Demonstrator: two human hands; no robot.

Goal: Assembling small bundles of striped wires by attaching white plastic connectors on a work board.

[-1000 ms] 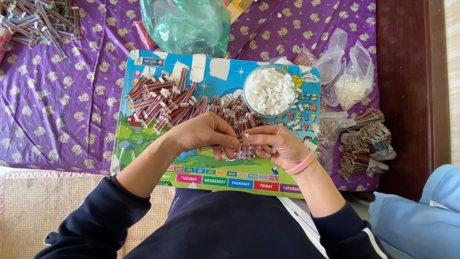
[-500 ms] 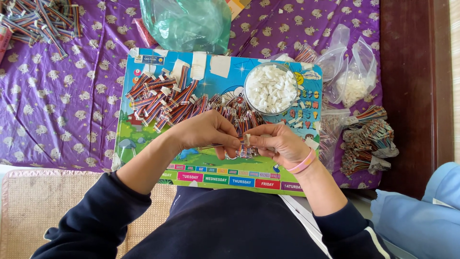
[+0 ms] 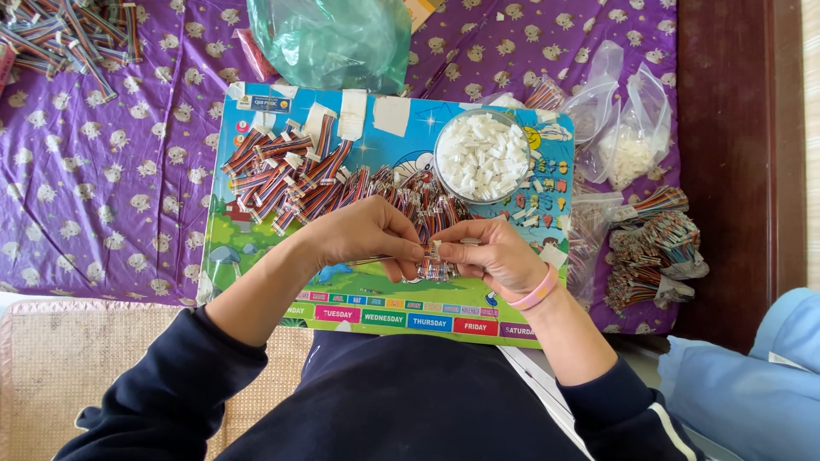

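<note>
My left hand (image 3: 363,235) and my right hand (image 3: 491,254) meet over the front of a colourful picture board (image 3: 256,248) on my lap. Between their fingertips they pinch a short multicoloured ribbon cable with a small white connector (image 3: 433,250). Just beyond the hands lies a heap of similar ribbon cables (image 3: 295,175) spread across the board. A round clear bowl of white plastic connectors (image 3: 481,156) stands on the board's far right. A pink band circles my right wrist (image 3: 535,294).
A purple patterned cloth (image 3: 102,188) covers the surface. A green plastic bag (image 3: 329,38) lies behind the board, more cables (image 3: 60,34) at far left. Clear bags (image 3: 628,128) and bundled cables (image 3: 653,252) sit to the right, beside a dark wooden edge (image 3: 726,171).
Both hands stay together over the board's front; only the fingers have shifted slightly on the cable and connector.
</note>
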